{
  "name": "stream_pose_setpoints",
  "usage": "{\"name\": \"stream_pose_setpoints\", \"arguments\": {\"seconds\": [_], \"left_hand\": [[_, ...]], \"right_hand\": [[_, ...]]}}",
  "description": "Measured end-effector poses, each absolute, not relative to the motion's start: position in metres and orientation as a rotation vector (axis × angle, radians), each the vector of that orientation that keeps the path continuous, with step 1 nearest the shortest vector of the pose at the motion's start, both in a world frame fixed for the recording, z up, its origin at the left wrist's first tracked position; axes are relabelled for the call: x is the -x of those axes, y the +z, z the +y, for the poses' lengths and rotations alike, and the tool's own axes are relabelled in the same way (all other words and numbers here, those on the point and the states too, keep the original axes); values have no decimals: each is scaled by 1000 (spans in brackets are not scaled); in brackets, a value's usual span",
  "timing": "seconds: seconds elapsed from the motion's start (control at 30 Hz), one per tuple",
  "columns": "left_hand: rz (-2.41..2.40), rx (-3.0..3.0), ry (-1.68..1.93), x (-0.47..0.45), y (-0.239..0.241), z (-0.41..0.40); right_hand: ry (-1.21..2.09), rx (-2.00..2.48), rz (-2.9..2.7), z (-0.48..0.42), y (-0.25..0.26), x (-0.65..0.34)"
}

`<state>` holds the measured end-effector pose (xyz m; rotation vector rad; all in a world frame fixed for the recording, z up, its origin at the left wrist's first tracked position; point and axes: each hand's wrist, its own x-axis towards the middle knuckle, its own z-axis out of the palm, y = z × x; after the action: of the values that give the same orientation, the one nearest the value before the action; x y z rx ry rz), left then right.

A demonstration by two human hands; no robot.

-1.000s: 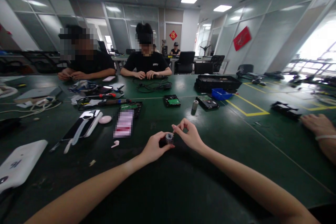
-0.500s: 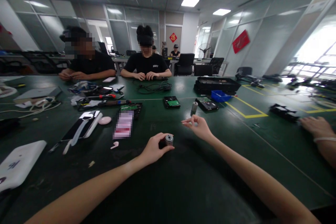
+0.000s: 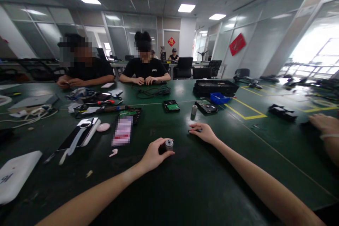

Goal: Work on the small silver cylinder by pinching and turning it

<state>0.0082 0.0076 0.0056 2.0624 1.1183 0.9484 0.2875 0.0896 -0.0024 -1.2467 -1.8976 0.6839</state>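
Note:
Near the middle, my left hand [image 3: 156, 153] is closed around a small cylindrical metal motor [image 3: 169, 145], which stands upright with its round top facing up. Thumb and fingers press on its sides. To the right, my right hand [image 3: 205, 132] is low over the table with its fingertips pinched together. Something small and dark shows at the fingers, too unclear to name. A second, similar metal motor [image 3: 194, 109] stands upright on the table just beyond my right hand. Two hard drives, one with a green circuit board [image 3: 172, 106] and one with a dark casing [image 3: 208, 107], lie behind it.
On the green table [image 3: 212, 190] a blue tray [image 3: 219, 98] and a black casing [image 3: 215, 87] sit at the back right. Left lie a phone [image 3: 122, 131], an earbud [image 3: 113, 152], a wristwatch [image 3: 76, 137] and tools. Another person's hand [image 3: 321, 123] is at far right; two people sit opposite.
My right hand has come down toward the table, away from the standing motor, and something dark now shows at its fingertips. My left hand still holds its motor. The view has tilted slightly.

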Motion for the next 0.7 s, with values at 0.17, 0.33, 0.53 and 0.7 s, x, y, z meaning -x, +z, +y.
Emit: {"name": "stream_pose_setpoints", "arguments": {"seconds": [0.17, 0.33, 0.53, 0.7], "left_hand": [[1111, -2043, 959, -10, 5, 8], [1111, -2040, 979, -11, 3, 11], [1106, -2029, 985, -11, 0, 12], [1097, -2032, 995, -10, -3, 12]], "right_hand": [[757, 1023, -1813, 59, 26, -241], [937, 802, -1840, 25, 44, -198], [920, 796, -1909, 22, 40, -194], [934, 800, -1890, 25, 35, -191]]}}
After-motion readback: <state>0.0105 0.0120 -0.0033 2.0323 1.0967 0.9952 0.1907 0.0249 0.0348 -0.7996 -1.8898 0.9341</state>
